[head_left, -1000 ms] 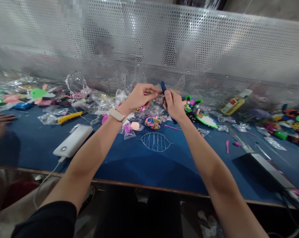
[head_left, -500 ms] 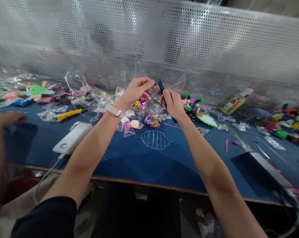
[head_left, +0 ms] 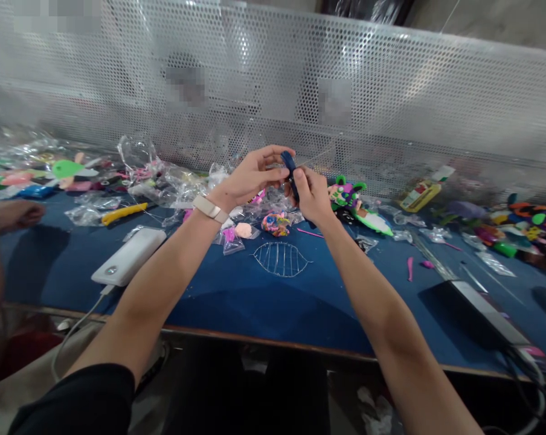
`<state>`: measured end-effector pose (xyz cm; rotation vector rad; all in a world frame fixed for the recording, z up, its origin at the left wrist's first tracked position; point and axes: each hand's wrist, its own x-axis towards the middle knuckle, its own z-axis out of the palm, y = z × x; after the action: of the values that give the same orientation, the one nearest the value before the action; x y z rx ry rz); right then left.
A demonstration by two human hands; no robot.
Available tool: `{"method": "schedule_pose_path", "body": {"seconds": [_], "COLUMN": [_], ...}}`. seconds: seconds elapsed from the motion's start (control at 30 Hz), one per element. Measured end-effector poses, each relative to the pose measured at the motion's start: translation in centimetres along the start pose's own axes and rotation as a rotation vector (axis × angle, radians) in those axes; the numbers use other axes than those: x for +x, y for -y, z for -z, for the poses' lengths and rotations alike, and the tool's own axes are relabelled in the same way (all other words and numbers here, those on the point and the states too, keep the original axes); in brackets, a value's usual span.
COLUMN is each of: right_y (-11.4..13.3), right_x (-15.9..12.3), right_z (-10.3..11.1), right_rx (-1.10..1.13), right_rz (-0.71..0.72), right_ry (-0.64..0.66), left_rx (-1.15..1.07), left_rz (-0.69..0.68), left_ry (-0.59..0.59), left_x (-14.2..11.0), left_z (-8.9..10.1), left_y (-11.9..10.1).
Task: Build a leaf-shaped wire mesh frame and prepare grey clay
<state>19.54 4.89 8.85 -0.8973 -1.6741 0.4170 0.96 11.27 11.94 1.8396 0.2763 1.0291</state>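
Note:
My right hand (head_left: 313, 194) is closed around a long, narrow dark blue object (head_left: 289, 162), whose exact kind I cannot make out. The upper end sticks out above my right thumb, tilted to the left. My left hand (head_left: 255, 175), with a light band on its wrist, has its thumb and fingertips closed on that upper end. Below both hands, a leaf-shaped wire frame (head_left: 282, 260) with several cross wires lies flat on the blue table (head_left: 264, 308). A multicoloured lump of clay (head_left: 275, 224) sits just behind the frame.
A white power bank (head_left: 128, 257) with a cable and a yellow-handled tool (head_left: 124, 214) lie to the left. Another person's hand (head_left: 17, 214) rests at far left. Colourful clay figures (head_left: 345, 193) and plastic bags line the perforated metal screen (head_left: 264, 78). A dark box-like device (head_left: 472, 314) stands right.
My left hand has moved right and closed on the dark blue object's upper end. The other person's hand at left has curled. The view has shifted slightly.

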Motion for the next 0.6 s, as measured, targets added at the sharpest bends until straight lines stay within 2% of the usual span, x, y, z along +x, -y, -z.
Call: {"method": "schedule_pose_path", "body": {"seconds": [0.13, 0.23, 0.4, 0.5, 0.6], "right_y": [0.2, 0.4, 0.8, 0.8, 0.5], "right_x": [-0.1, -0.2, 0.3, 0.8, 1.3], "right_z": [-0.1, -0.2, -0.1, 0.6, 1.4], "right_rx": [0.025, 0.060, 0.143, 0.148, 0.168], "right_rz": [-0.020, -0.031, -0.107, -0.134, -0.097], "right_ry": [0.009, -0.002, -0.119, -0.175, -0.213], "left_rx": [0.065, 0.088, 0.053, 0.102, 0.257], "left_rz": [-0.029, 0.008, 0.077, 0.036, -0.017], "left_ry": [-0.036, -0.045, -0.087, 0.033, 0.148], "left_x": [0.0, 0.0, -0.1, -0.2, -0.6], "left_z": [-0.5, -0.9, -1.5, -2.5, -4.4], "left_y": [-0.3, -0.6, 0.0, 0.7, 1.5]}}
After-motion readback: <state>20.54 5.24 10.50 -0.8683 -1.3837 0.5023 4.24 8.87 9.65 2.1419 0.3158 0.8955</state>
